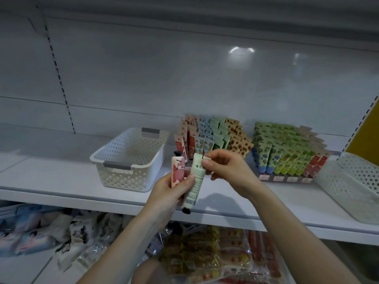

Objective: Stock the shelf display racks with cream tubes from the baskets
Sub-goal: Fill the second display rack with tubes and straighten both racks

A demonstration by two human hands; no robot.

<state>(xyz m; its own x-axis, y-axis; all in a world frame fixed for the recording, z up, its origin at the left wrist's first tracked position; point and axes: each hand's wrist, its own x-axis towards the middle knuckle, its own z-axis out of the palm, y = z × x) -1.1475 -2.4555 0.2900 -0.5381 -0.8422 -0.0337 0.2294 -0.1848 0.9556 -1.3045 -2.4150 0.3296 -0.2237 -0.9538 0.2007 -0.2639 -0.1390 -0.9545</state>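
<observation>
A: What did we record of the premises?

B: We found a white shelf (51,177) against a pale back panel (164,68) with glare spots. A perforated white basket (123,177) stood left, a second basket (348,181) at the far right. The left display rack (213,138) and right display rack (287,178) stood between, full of upright tubes.

A: And the hands?

B: The left hand (174,193) gripped a pink tube (178,171), cap up. The right hand (227,167) pinched the crimped end of a pale green tube (196,179) — cap down, before the left display rack, with the left thumb against it. Packaged goods (205,253) lay below.

Bare left hand (174,191), bare right hand (227,167), bare forearms
</observation>
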